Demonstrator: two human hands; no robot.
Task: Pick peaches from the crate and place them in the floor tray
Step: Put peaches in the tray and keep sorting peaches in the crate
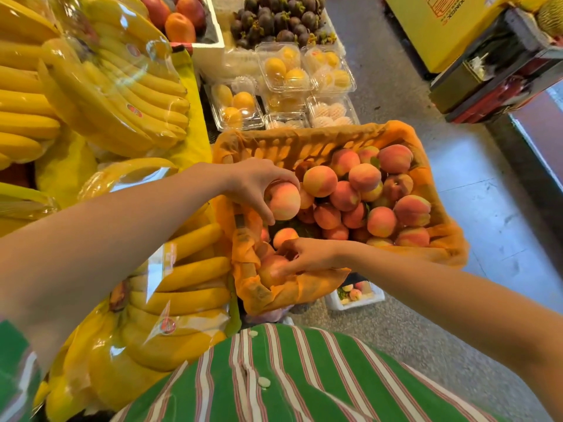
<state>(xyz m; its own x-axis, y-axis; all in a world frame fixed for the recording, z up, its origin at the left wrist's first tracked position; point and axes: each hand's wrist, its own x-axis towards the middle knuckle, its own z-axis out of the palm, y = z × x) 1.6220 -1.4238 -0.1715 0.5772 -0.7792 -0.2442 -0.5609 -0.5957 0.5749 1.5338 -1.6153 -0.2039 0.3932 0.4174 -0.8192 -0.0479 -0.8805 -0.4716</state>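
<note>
The left hand (253, 181) has its fingers (268, 213) curled around a peach (284, 201), lifted just above the heap in the paper-lined crate (438, 239); its blushed side faces up and its paler yellow end points down, but it is too round to show a long axis. Below and nearer the body, the right hand (304, 254) closes its fingers on a second peach (271, 269) lying in the crate's near corner. Beyond the right wrist, down on the floor, the white floor tray (356, 295) holds a few peaches.
</note>
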